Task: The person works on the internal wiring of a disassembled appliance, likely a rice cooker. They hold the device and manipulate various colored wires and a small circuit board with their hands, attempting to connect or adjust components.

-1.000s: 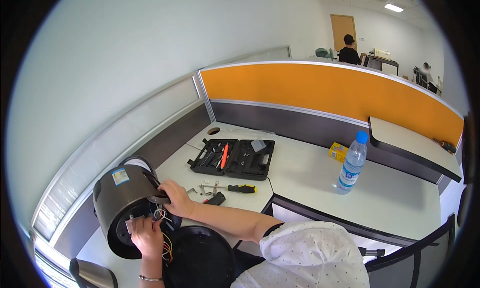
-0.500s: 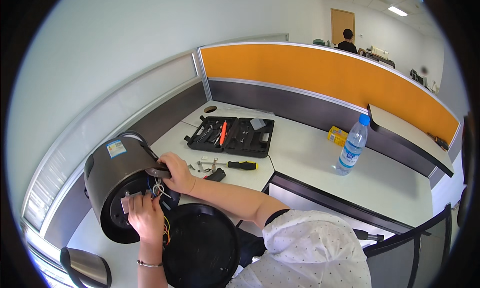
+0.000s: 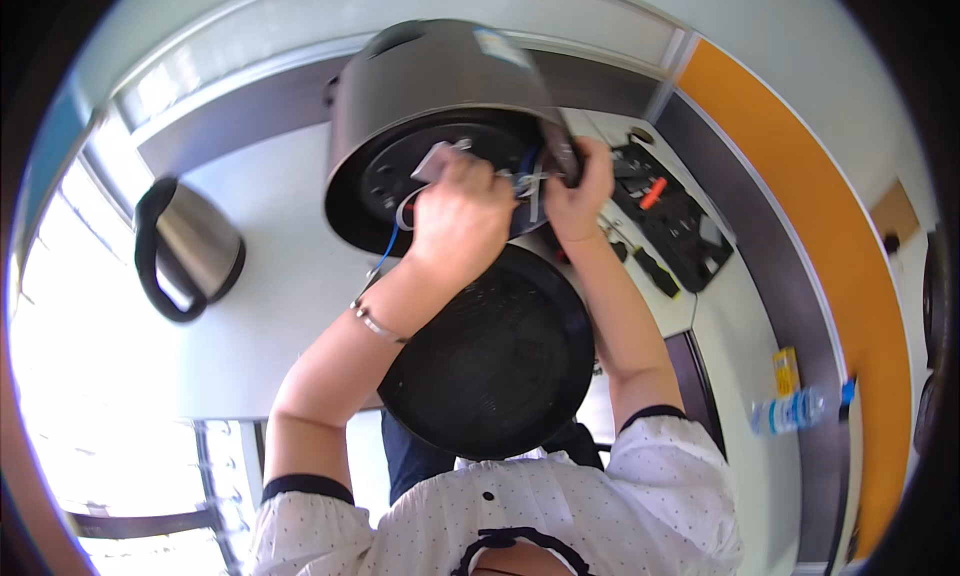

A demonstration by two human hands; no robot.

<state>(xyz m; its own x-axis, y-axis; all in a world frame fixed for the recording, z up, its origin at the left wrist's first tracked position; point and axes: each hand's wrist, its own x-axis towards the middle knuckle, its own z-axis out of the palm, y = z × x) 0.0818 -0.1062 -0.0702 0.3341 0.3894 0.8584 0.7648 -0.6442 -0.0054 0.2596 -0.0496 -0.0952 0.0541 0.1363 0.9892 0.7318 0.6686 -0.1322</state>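
A dark brown cylindrical appliance [image 3: 425, 71] lies tipped on the desk [image 3: 260, 366], its black recessed underside facing me with wires [image 3: 394, 238] coming out. My left hand [image 3: 462, 216] is closed at the underside, on a small silvery metal piece [image 3: 432, 163]; exactly how the fingers hold it is partly hidden. My right hand [image 3: 577, 198] grips the appliance's right-hand rim, close to a bundle of pale and blue wires. Below both hands, between my forearms, sits a large round black plate [image 3: 485, 366], like a detached base.
A steel kettle [image 3: 205, 256] stands at left. At right lie an open black tool case [image 3: 695, 241] with an orange tool [image 3: 653, 193], a screwdriver [image 3: 657, 272] near it, a yellow box [image 3: 785, 371] and a water bottle [image 3: 795, 410]. Orange-and-grey partitions [image 3: 855, 316] border the desk.
My view has turned sharply down onto the appliance, so the tool case and bottle now appear farther right. My hands stay at the appliance's underside and rim.
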